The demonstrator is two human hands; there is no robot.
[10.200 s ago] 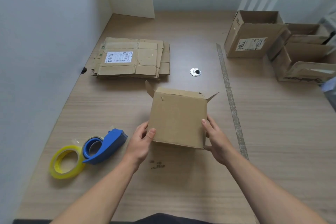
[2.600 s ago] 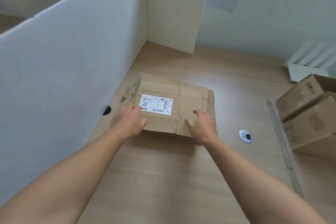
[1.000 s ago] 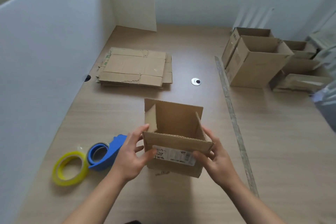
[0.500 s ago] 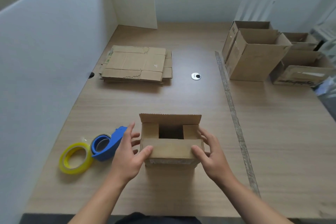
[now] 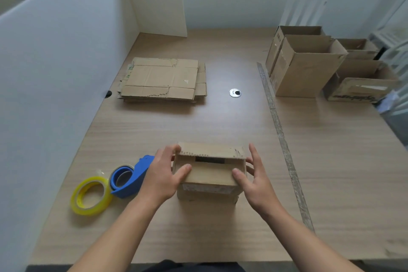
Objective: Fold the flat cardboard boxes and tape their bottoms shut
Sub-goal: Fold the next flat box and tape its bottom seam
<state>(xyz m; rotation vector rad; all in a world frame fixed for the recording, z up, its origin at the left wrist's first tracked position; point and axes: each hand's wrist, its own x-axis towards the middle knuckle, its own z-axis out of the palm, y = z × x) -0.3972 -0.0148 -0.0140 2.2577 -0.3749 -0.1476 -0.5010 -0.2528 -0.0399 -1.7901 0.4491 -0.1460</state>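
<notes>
The cardboard box stands between both hands, its flaps nearly closed. The left hand curls its fingers over the far flap, while the right hand presses with straight fingers.

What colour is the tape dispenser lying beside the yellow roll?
Blue; the tape dispenser shows in the head view.

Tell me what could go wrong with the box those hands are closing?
The flaps could pop open. A dark gap shows between the far flap and the near flap on the box, and only the left hand and right hand press them down. Reaching for the blue tape dispenser means one hand lets go. Also, the far flap's edge looks ragged, so tape may stick badly there.
</notes>
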